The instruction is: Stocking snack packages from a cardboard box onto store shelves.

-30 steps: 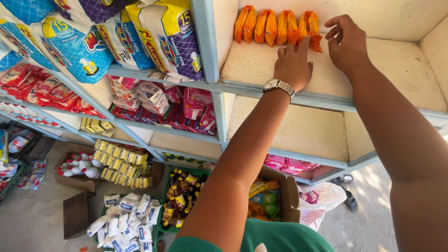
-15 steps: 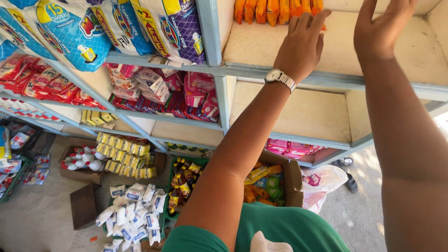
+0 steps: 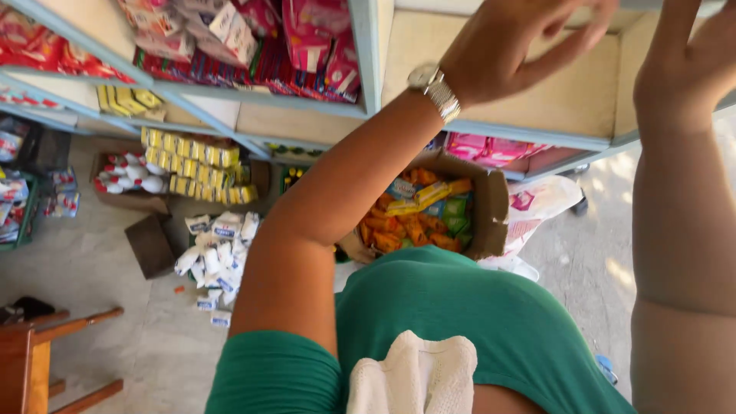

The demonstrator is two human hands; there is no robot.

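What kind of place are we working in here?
Most likely a small shop or its stockroom: pale blue shelving stacked with pink and red packets, an open brown cardboard box of orange snack packs on the floor, and white pouches heaped nearby. Both hands are raised and empty.

a small shop: pale blue-framed wooden shelving [image 3: 368, 69] stacked with pink and red packaged goods [image 3: 310, 38], yellow packets [image 3: 192, 157], and an open cardboard carton of orange snack packs [image 3: 491, 203] on the concrete floor [image 3: 92, 268].
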